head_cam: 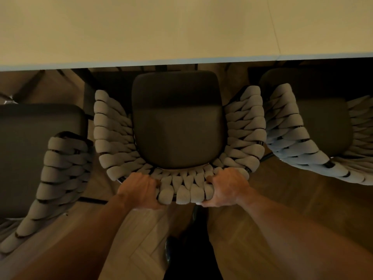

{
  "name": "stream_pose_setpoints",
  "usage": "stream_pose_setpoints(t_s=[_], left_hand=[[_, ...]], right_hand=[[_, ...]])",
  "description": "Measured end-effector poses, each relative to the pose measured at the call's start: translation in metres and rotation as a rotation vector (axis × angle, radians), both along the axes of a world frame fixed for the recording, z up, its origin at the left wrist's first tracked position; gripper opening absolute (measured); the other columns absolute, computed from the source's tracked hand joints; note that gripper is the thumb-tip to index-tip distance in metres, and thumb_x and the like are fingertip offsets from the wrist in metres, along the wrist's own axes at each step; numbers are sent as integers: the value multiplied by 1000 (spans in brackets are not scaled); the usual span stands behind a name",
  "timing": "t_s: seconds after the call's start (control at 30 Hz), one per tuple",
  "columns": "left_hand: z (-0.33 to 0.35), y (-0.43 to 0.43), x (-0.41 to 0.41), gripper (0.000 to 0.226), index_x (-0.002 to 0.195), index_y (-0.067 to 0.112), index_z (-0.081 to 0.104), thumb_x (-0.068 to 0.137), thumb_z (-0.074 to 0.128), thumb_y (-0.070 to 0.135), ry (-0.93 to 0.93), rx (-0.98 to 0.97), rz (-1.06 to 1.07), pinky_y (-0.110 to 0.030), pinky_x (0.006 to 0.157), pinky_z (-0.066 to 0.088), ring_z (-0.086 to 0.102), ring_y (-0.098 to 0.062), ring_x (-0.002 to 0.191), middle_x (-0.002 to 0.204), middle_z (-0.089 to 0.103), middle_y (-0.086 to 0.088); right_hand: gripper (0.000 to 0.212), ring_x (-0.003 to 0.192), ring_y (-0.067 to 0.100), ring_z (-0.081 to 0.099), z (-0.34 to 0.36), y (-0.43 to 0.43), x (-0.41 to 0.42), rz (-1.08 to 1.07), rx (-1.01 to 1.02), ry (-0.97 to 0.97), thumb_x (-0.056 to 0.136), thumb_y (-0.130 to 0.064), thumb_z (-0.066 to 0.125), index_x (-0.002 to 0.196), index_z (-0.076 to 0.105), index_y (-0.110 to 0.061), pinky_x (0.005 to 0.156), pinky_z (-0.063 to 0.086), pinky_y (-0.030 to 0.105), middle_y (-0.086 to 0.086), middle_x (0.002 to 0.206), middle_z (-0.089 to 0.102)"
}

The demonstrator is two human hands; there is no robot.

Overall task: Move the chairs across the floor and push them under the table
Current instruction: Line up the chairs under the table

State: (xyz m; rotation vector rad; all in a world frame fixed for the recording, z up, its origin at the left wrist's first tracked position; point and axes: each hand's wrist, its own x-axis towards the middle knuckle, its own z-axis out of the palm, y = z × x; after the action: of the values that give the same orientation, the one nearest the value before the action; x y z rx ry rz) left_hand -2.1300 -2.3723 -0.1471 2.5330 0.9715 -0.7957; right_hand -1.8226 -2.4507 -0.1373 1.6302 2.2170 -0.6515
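Note:
A chair with a dark seat cushion (177, 122) and a curved back woven of thick beige rope stands right below me. Its seat front reaches just under the edge of the pale table (141, 27). My left hand (139, 190) grips the rope back at its lower left. My right hand (228, 186) grips the same back at its lower right. Both hands wrap over the top rail, thumbs inside.
A like chair (60, 168) stands to the left, further out from the table. Another chair (314, 126) on the right sits partly under the table edge. Herringbone wood floor (292, 195) lies around them. My dark shoe (187, 249) shows between my arms.

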Motion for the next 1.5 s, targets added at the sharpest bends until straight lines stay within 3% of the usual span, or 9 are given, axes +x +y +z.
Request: stream_pose_setpoints(t_s=[0.43,0.57,0.67,0.8,0.9,1.0,1.13,1.33,1.5], left_hand=[[6,-7,5,82,120,41,69,71,43,101,59,5,22,-27,71,55,59,-4,69,76,64,16],[15,-18,7,87,119,43,69,64,44,105,86,79,113,-29,77,54,61,-7,77,82,66,16],[26,-28,3,94,118,42,69,61,37,110,6,72,189,-32,86,49,63,-10,95,101,71,16],[54,-31,-11,71,122,40,74,84,48,94,-328,-20,630,-30,82,54,68,-3,99,115,73,19],[57,-21,-23,41,119,33,74,103,54,66,-605,266,1030,-30,67,53,69,-5,83,104,76,10],[40,-2,-31,45,134,19,65,101,60,51,-663,444,1425,-48,90,56,63,-29,119,129,68,-9],[16,13,-7,74,149,8,42,100,62,60,-616,178,1952,-57,104,49,54,-45,133,148,51,-21],[0,22,18,75,144,3,51,102,56,65,-521,340,2057,-58,103,47,56,-48,132,143,58,-26],[2,29,19,73,138,3,54,100,60,65,-541,372,2069,-59,99,49,59,-47,129,138,62,-25]], right_hand=[[90,63,12,61,5,-6,-2,0,27,-33,62,-110,40,85,70,-29,68,52,31,-10,68,64],[96,85,18,65,22,-13,-8,-78,-34,-24,62,-109,46,104,69,-26,79,53,37,-10,98,69],[91,80,11,54,36,-22,-7,-145,-54,78,67,-107,49,103,69,-26,87,51,37,-15,89,58],[61,89,0,58,37,-32,27,-399,186,329,92,-86,51,102,79,-32,94,51,36,-19,91,69],[25,115,13,58,33,-26,67,-668,519,284,101,-44,64,116,72,-27,98,53,42,-9,114,70],[42,132,28,50,28,-9,93,-1216,524,315,99,-33,70,136,59,-17,101,46,39,5,138,59],[68,133,34,56,14,21,100,-1718,174,550,103,-59,60,152,47,-15,94,47,41,13,149,55],[83,133,41,59,-26,45,77,-1744,297,419,101,-73,48,160,42,-14,100,52,49,18,145,63],[72,118,40,67,-25,51,76,-1718,350,365,104,-65,51,148,51,-9,80,47,38,19,126,72]])
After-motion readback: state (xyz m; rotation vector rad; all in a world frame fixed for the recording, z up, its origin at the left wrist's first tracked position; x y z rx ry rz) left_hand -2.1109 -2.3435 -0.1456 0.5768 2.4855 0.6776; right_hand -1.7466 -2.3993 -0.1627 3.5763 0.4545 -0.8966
